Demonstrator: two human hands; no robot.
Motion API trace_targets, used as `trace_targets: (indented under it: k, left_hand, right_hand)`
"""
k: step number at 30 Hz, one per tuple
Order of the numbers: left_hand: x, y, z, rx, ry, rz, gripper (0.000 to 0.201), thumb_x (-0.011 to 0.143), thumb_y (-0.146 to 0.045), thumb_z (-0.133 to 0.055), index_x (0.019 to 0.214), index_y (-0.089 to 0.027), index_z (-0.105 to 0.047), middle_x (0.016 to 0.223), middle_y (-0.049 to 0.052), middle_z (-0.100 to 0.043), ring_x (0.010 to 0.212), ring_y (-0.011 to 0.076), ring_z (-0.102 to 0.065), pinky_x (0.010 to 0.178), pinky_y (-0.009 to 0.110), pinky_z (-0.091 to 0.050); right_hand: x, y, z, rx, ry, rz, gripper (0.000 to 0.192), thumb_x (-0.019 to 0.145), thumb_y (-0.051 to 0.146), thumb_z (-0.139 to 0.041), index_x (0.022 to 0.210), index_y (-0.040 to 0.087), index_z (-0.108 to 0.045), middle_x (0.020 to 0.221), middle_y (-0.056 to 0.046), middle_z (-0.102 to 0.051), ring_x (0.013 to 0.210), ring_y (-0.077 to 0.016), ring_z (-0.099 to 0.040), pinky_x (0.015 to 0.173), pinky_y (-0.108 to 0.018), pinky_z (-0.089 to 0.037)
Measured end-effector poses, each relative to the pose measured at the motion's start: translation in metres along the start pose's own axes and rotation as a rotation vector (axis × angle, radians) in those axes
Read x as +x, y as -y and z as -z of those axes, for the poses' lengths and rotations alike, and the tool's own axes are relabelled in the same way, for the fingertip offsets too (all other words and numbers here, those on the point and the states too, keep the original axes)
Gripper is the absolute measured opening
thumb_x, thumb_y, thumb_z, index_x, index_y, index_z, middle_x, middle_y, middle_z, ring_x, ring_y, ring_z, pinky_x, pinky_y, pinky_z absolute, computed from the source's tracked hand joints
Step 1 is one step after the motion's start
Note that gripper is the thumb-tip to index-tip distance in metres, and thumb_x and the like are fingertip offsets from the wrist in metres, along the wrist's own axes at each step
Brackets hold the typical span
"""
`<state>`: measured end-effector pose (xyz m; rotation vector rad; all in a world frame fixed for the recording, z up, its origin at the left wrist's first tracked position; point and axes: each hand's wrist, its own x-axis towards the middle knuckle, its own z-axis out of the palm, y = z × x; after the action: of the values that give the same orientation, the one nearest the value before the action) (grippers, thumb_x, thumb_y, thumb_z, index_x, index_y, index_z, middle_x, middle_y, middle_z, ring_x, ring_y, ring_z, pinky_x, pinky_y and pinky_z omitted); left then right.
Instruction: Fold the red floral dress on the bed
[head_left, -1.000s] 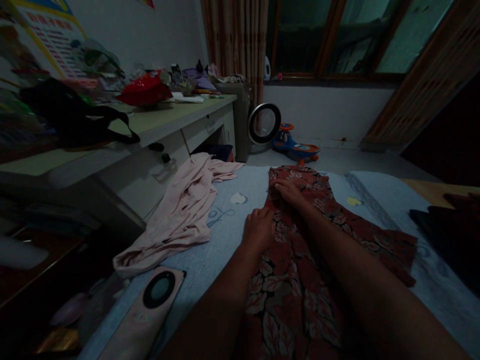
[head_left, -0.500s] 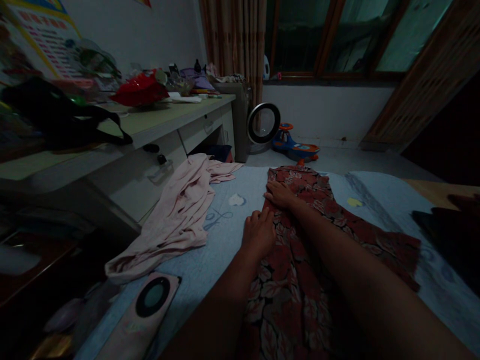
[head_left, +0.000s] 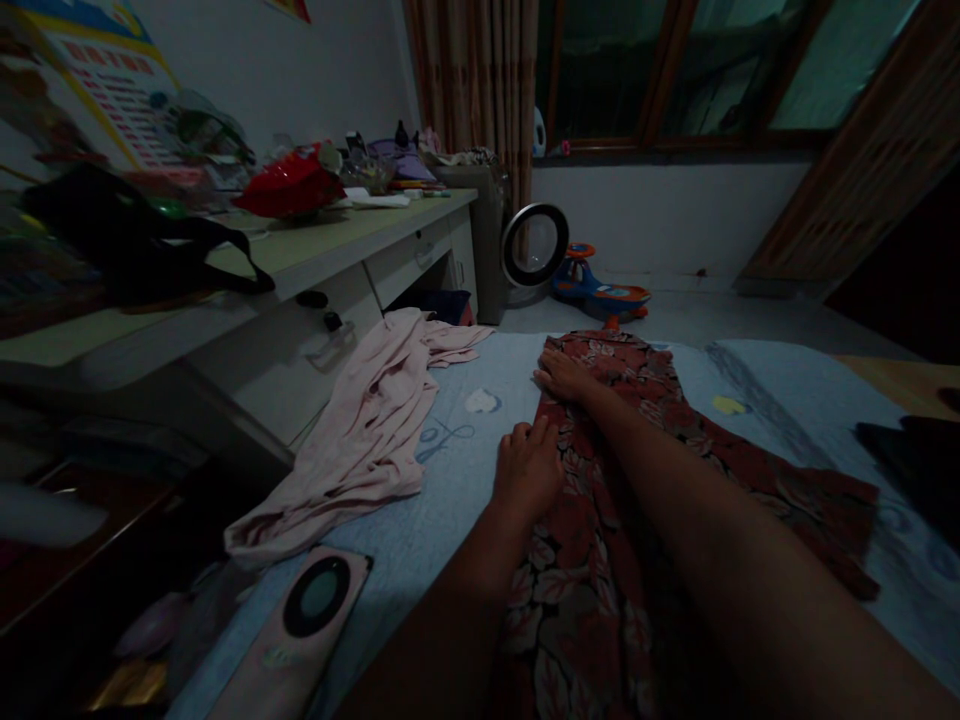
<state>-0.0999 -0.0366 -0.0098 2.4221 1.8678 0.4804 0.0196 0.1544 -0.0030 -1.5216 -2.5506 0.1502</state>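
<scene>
A red garment with a pale leaf print (head_left: 600,520) lies spread lengthwise on the light blue bed sheet (head_left: 457,470). My left hand (head_left: 527,468) rests flat on its left edge, fingers pointing away from me and holding nothing. Farther up the same edge, my right hand (head_left: 564,374) presses palm-down near the garment's top. Both forearms stretch across the cloth. A crumpled pale pink garment (head_left: 367,420) lies to the left of my hands, apart from them.
A phone with a round camera ring (head_left: 296,630) lies near the bed's front left corner. A cluttered desk (head_left: 300,250) with a black bag (head_left: 127,235) stands on the left. On the floor beyond are a ring-shaped fan (head_left: 534,245) and a toy ride-on car (head_left: 600,290). Dark cloth (head_left: 911,460) lies at right.
Both hands have slid slightly along the red garment's left edge, the right hand reaching a little farther up. The view has shifted a little.
</scene>
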Motion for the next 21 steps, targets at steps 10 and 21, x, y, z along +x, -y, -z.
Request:
trace_targets:
  k: [10,21]
  left_hand:
    - [-0.001,-0.001,0.002,0.014,0.003,0.002,0.042,0.095,-0.026,-0.048,0.136,-0.02,-0.052,0.153,0.006,-0.046,0.123,0.0298,-0.046,0.097,0.048,-0.045]
    - [0.0,-0.001,0.002,-0.01,0.011,0.008,0.041,0.095,-0.026,-0.047,0.136,-0.022,-0.052,0.153,0.006,-0.047,0.123,0.0306,-0.047,0.097,0.049,-0.045]
  right_hand:
    - [-0.023,0.004,0.005,-0.061,-0.034,0.044,0.039,0.097,0.031,-0.047,0.129,0.015,-0.061,0.143,-0.016,-0.056,0.133,-0.0325,-0.046,0.112,-0.051,-0.03]
    - [0.007,-0.008,-0.007,-0.037,0.019,-0.088,0.05,0.099,0.05,-0.039,0.14,0.024,-0.052,0.161,-0.008,-0.035,0.148,-0.037,-0.022,0.115,-0.065,-0.02]
